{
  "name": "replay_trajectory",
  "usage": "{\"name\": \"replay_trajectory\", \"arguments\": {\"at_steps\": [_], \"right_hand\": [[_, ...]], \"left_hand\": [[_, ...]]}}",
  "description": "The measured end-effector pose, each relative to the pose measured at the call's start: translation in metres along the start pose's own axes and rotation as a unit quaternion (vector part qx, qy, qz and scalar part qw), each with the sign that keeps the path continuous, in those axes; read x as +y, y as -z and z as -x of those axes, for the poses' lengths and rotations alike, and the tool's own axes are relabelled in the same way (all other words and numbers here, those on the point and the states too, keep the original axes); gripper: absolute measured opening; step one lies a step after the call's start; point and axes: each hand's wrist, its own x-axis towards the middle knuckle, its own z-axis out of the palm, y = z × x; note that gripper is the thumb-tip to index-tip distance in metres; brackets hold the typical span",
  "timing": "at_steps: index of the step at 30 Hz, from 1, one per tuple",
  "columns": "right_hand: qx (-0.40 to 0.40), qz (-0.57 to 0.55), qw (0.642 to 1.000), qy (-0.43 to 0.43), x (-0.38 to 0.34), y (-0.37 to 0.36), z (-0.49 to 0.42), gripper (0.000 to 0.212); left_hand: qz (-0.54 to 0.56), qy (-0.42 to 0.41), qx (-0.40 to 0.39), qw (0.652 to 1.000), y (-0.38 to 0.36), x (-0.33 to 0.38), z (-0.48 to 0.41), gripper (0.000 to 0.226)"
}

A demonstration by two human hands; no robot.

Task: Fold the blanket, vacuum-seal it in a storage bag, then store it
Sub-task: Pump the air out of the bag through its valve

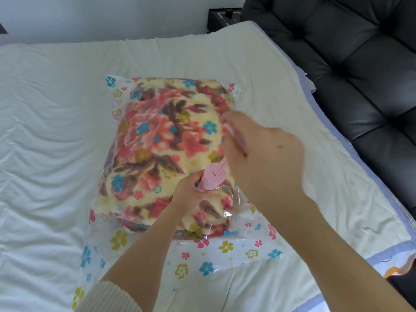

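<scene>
While the left hand [188,190] closes its fingers around the lower end of the pink hand pump [212,179], the right hand [261,154] is wrapped around the pump handle [234,134]. The handle is drawn up and out, so the thin rod [221,165] shows between it and the barrel. The right hand is blurred, but its grip on the handle is clear enough.

I think the left hand holds the barrel low in order to keep its foot pressed on the valve of the bag. The valve itself is hidden under the pump, so I cannot see it.

The folded flowered blanket [166,136] is already inside the transparent storage bag [202,262], which has small printed flowers. The bag lies flat on the white bed sheet [45,109], near the middle of the bed. The empty end of the bag lies toward the person. I cannot tell if its seal is closed.

The plastic looks loose and wrinkled near the pump, and the blanket is thick. In my judgement the air is only partly removed and more strokes are needed.

A dark padded sofa [349,64] stands just beside the bed on the right.
</scene>
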Motion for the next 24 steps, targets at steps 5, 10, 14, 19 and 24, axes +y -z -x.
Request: {"name": "replay_trajectory", "arguments": {"at_steps": [5,10,14,19,24], "right_hand": [[-0.090,0.034,0.994,-0.045,0.014,-0.047,0.028,0.020],[-0.012,0.004,1.000,0.011,0.005,-0.002,0.004,0.020],[0.011,-0.009,0.999,-0.036,0.014,-0.019,0.012,0.018],[-0.080,0.036,0.996,0.018,0.012,-0.035,0.018,0.009],[0.055,-0.025,0.997,-0.040,0.004,-0.004,0.001,0.021]], "left_hand": [[-0.007,-0.003,-0.009,1.000,-0.002,0.003,0.000,0.036],[0.011,0.001,-0.011,1.000,0.002,-0.001,0.001,0.037],[0.009,0.002,-0.026,1.000,0.001,0.003,-0.001,0.041],[0.000,0.001,-0.015,1.000,0.004,0.001,0.001,0.032],[0.002,0.002,-0.025,1.000,0.004,0.000,-0.002,0.029]]}}
